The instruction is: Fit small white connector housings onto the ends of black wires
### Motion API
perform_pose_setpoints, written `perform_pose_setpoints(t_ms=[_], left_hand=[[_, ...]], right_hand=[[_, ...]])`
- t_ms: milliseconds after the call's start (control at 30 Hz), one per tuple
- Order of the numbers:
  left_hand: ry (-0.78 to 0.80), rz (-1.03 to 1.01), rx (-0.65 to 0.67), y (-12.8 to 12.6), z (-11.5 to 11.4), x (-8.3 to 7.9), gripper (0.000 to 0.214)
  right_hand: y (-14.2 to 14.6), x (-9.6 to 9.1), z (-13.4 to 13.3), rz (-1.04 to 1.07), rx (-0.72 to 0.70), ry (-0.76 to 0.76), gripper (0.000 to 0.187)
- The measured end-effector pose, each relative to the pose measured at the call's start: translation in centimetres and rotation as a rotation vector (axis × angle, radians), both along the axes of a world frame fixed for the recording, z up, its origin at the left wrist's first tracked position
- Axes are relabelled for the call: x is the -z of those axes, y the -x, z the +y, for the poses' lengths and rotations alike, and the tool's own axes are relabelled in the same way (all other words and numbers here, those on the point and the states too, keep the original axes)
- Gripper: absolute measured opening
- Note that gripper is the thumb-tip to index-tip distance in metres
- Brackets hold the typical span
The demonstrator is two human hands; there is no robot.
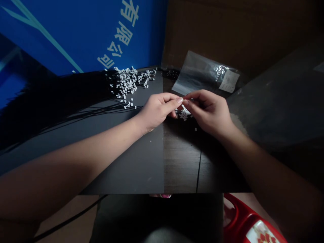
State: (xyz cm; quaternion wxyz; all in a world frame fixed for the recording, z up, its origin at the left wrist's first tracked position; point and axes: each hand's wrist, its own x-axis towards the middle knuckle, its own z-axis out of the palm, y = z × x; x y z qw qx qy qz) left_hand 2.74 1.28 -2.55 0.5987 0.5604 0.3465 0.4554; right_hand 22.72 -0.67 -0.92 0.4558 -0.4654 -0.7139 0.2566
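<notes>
Fingertips of my left hand (159, 109) and my right hand (211, 109) meet over the table, thumbs pressed to fingers in a pinch. Whatever they hold between them is too small and too covered to make out. Just beneath the fingers lies a small pile of white plastic pieces (184, 115), partly hidden by my hands. To the left stretches a thick bundle of black wires (63, 89). Many of these wires end in small white connectors (130, 81), fanned out close to my left hand.
A clear plastic bag (199, 72) with a white label lies behind my hands. More plastic sheeting (280, 101) spreads at the right. A blue panel (83, 33) with writing and a brown cardboard wall (227, 27) stand behind. Below the table edge is a red plastic object (243, 216).
</notes>
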Motion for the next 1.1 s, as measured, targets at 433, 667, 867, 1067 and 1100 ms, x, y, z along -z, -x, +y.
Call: perform_pose_setpoints(t_ms=[433, 667, 867, 1067, 1100], left_hand=[[0.034, -0.004, 0.03, 0.05, -0.01, -0.4, 0.023], [0.035, -0.045, 0.027, 0.01, 0.01, -0.3, 0.02], [0.065, -0.047, 0.007, 0.04, -0.05, -0.4, 0.017], [0.088, -0.094, 0.039, 0.22, -0.03, -0.62, 0.022], [0.092, -0.1, 0.039, 0.25, -0.01, -0.63, 0.022]], right_hand=[[-0.2, 0.41, 0.11, -0.074, -0.029, -0.126, 0.007], [-0.23, 0.67, 0.26, -0.028, -0.049, -0.099, 0.006], [-0.15, 0.84, 0.25, 0.01, -0.049, -0.065, 0.018], [-0.13, 0.77, 0.24, 0.049, -0.066, -0.055, 0.037], [-0.14, 0.74, 0.23, 0.048, -0.065, -0.06, 0.039]])
